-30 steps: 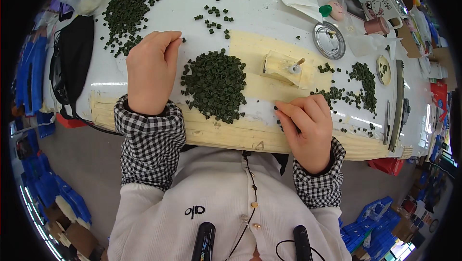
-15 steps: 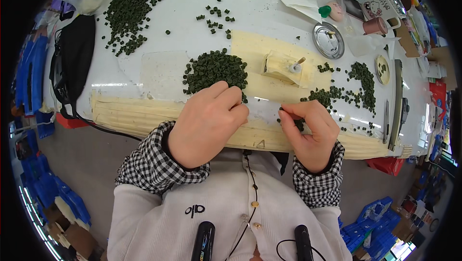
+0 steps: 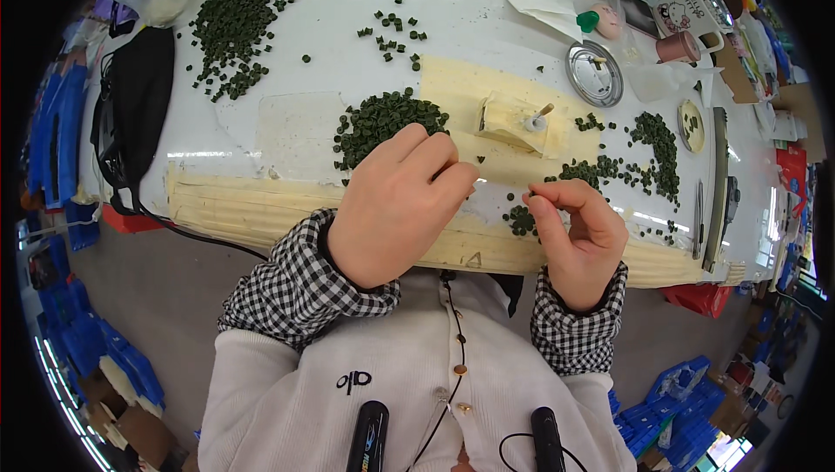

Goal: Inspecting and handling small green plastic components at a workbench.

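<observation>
Nearest, the right hand (image 3: 583, 233) is drawn almost closed, thumb and forefinger meeting at the tips on what looks like one small green piece (image 3: 531, 194). The left hand (image 3: 393, 211) is loosely curled, back upward; its fingertips are largely hidden, so whether it has hold of anything I cannot tell. The sorting and handling of these pieces looks partway along: a little cluster (image 3: 522, 221) lies just left of the right hand, beside its thumb, while a dense pile (image 3: 387, 124) sits just beyond the left hand, partly covered by it, with plenty left in it. Which pieces are finished cannot be told from here. One stray piece (image 3: 481, 159) lies past the left fingertips, on the yellow sheet (image 3: 448, 93). Beyond the right hand, more pieces form a patch (image 3: 578, 172) that trails off toward a larger group (image 3: 657, 150) on the right; a cream block (image 3: 509, 128) with an upright peg stands between that patch and the dense pile. Farthest off, well apart from both hands, a big heap (image 3: 248, 11) spreads at upper left, seemingly the largest share.
</observation>
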`<state>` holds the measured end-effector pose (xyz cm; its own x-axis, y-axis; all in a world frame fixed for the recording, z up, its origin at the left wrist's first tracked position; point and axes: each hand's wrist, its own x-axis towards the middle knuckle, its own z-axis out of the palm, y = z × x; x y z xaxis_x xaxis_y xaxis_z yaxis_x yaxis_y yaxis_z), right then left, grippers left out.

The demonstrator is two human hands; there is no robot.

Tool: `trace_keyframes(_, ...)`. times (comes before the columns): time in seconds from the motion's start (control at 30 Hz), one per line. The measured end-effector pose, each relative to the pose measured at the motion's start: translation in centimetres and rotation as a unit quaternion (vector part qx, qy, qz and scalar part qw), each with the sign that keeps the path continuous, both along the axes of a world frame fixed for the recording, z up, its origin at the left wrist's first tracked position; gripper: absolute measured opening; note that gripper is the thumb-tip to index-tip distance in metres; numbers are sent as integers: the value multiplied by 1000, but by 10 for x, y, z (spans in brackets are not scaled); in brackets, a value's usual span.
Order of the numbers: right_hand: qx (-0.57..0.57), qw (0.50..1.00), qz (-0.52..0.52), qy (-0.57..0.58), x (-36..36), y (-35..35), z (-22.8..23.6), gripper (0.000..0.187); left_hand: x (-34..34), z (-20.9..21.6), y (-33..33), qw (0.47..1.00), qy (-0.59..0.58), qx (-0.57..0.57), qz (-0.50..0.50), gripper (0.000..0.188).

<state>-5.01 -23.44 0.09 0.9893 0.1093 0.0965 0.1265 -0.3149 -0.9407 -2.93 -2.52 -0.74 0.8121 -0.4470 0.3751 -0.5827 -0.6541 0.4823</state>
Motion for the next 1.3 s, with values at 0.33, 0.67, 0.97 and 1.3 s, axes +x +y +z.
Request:
trace_keyframes(0.33, 101, 993, -35, 55, -3, 3, -4, 13, 9, -9, -23, 995, -19, 68, 67, 19)
trace_keyframes(0.67, 343, 924, 24, 166, -2, 3, -11, 16, -1, 15, -14, 863, 311, -397, -21, 21)
trace_keyframes(0.97, 280, 956, 6, 86, -4, 22, 1, 12, -9, 8, -11, 711, 437, -551, -10, 19)
trace_keyframes(1.3, 165, 986, -5, -8, -4, 26, -4, 10, -14, 8, -14, 739, 393, -546, 7, 17)
